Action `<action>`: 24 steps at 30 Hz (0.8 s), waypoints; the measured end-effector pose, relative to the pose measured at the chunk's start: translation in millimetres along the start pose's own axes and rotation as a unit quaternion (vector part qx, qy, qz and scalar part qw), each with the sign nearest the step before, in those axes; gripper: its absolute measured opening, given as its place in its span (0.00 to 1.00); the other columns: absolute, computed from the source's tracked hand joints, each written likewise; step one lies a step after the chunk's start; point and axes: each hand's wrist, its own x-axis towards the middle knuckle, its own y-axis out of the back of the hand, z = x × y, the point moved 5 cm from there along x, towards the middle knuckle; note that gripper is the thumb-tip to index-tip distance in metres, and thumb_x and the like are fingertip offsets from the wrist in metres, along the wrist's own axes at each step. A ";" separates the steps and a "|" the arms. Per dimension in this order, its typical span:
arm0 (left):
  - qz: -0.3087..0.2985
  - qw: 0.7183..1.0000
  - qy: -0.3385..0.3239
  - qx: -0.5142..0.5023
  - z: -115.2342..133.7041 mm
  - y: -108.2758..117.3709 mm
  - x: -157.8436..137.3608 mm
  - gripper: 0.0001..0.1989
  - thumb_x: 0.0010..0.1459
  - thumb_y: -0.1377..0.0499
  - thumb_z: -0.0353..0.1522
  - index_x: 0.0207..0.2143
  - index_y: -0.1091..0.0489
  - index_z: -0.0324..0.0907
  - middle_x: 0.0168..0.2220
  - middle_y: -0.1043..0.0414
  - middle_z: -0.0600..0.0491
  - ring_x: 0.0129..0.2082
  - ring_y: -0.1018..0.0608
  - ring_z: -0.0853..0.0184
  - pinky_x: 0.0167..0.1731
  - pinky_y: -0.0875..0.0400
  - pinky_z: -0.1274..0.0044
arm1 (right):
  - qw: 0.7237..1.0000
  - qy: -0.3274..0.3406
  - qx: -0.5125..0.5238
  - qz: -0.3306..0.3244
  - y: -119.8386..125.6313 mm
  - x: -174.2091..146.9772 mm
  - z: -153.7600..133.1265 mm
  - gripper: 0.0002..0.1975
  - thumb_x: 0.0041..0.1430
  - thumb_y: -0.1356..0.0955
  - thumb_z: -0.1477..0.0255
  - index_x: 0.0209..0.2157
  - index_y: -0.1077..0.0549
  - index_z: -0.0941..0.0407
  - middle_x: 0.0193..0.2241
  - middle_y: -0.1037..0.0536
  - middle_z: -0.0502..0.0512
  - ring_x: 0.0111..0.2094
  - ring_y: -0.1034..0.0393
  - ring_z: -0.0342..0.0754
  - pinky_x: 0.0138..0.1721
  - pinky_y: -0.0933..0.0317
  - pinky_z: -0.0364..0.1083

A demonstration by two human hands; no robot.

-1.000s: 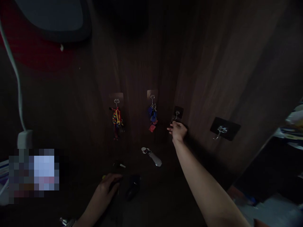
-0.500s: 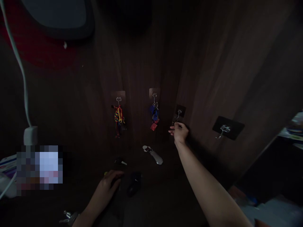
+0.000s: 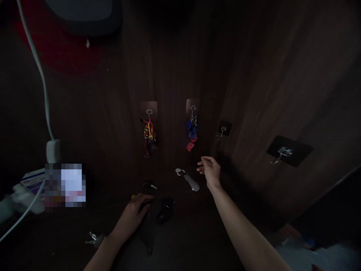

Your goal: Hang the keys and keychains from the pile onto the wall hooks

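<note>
My left hand rests low on the dark surface, thumb and fingers apart, over a dark item and a small metal blade that it partly hides. Just beyond it lies a black-headed key; to its right is a black key fob. My right hand hovers in the air with loosely bent, parted fingers and nothing visible in them. Above it is a small wall hook with something dark and indistinct hanging there. A silver key holder with round tags lies left of this hand.
Keys with a colourful braided cord and a blue-and-red key bunch hang on wall hooks. Another hook is at the right. More keys lie by my left forearm. A white cable hangs at the left.
My right hand has come down and away from the small wall hook, which now shows uncovered. My left hand stays in its place. The view has shifted slightly.
</note>
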 end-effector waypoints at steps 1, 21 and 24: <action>-0.002 1.000 0.001 0.000 0.1 0.0 -0.3 0.12 0.56 0.48 0.29 0.41 0.29 0.47 0.41 0.26 0.53 0.43 0.26 0.64 0.45 0.31 0.70 | 1.000 -0.009 -0.004 -0.027 -7.4 -8.9 4.7 0.13 0.46 0.32 0.61 0.29 0.32 0.56 0.17 0.27 0.46 0.12 0.35 0.40 0.12 0.48 0.38; 0.074 0.988 0.043 0.130 -6.7 25.7 -4.6 0.10 0.58 0.49 0.32 0.37 0.28 0.45 0.37 0.25 0.52 0.40 0.25 0.61 0.42 0.32 0.68 | 0.871 0.180 -0.243 -0.386 -70.4 -104.6 33.6 0.09 0.57 0.38 0.69 0.31 0.26 0.52 0.31 0.23 0.50 0.33 0.30 0.47 0.32 0.40 0.43; 0.087 0.983 0.053 0.151 -9.5 29.2 -4.8 0.11 0.59 0.51 0.32 0.38 0.28 0.44 0.38 0.24 0.51 0.40 0.25 0.61 0.42 0.33 0.68 | 0.870 0.154 -0.228 -0.409 -69.2 -103.4 34.3 0.08 0.56 0.37 0.69 0.32 0.26 0.53 0.32 0.23 0.51 0.35 0.30 0.48 0.33 0.40 0.44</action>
